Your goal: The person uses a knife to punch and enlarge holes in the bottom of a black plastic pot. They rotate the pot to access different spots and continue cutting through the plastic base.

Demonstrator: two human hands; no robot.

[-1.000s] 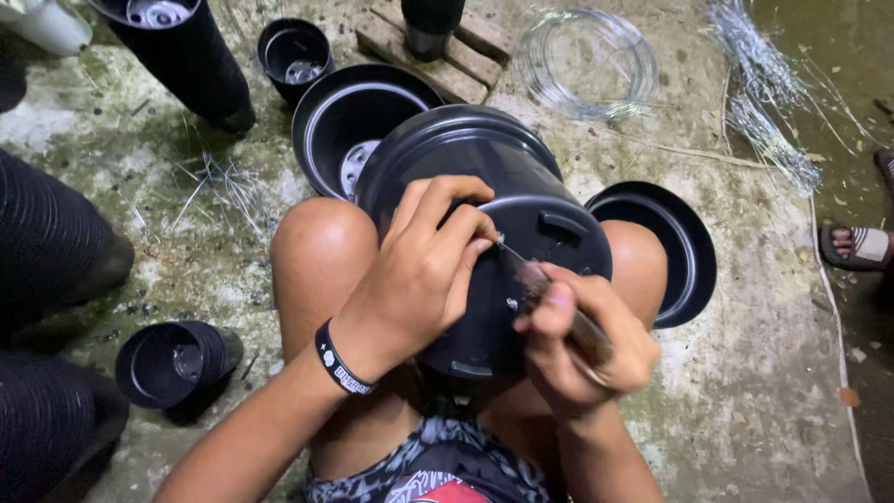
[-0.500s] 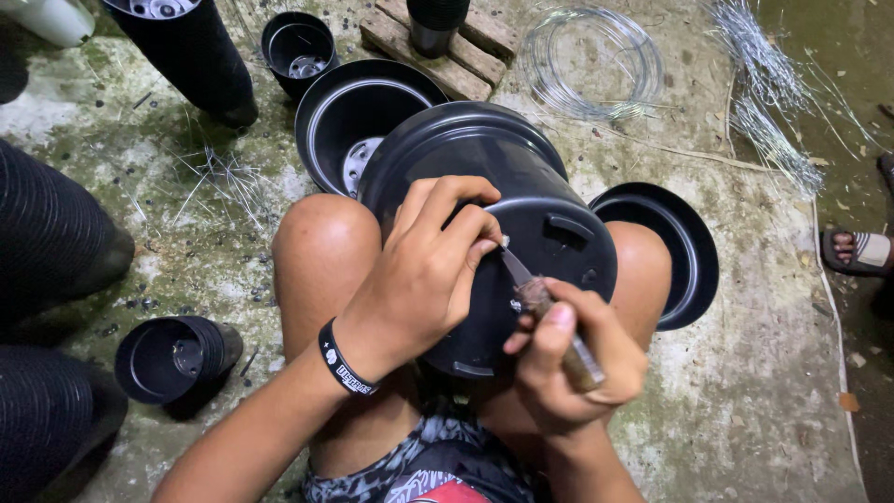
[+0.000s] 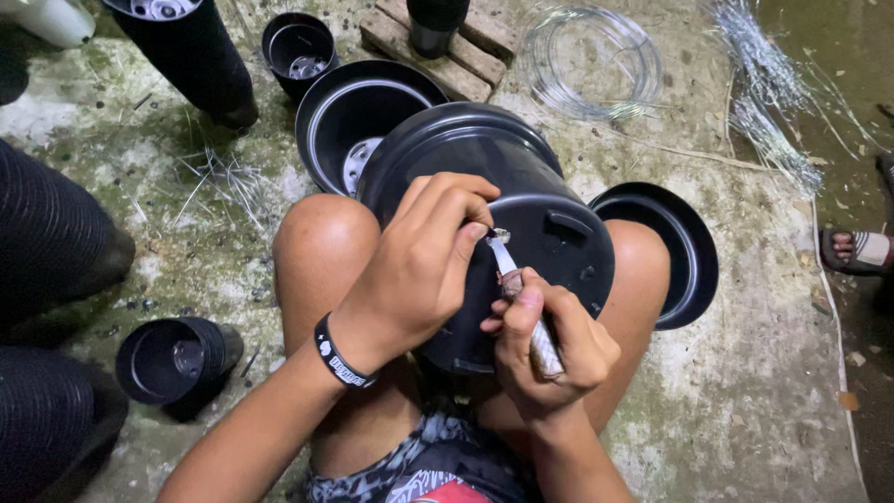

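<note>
Keep your left hand (image 3: 419,265) fingers pressed on the black pot (image 3: 507,210) while your right hand (image 3: 549,345) fingers, clamped on the tool (image 3: 521,298), steady its tip just beside your left fingertips.

The rough, moss-stained concrete floor (image 3: 745,410) carries a wooden pallet block (image 3: 466,47), a coil of thin silver wire (image 3: 593,61), a bundle of cut wire strands (image 3: 759,84), 2 small black plastic pots (image 3: 298,47) (image 3: 172,359) and a large open black pot (image 3: 358,121).

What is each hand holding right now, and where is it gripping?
The right hand grips a thin tool by its handle, tip against the black pot. The left hand rests on the pot's side, fingertips pinched at the tool's tip.
</note>
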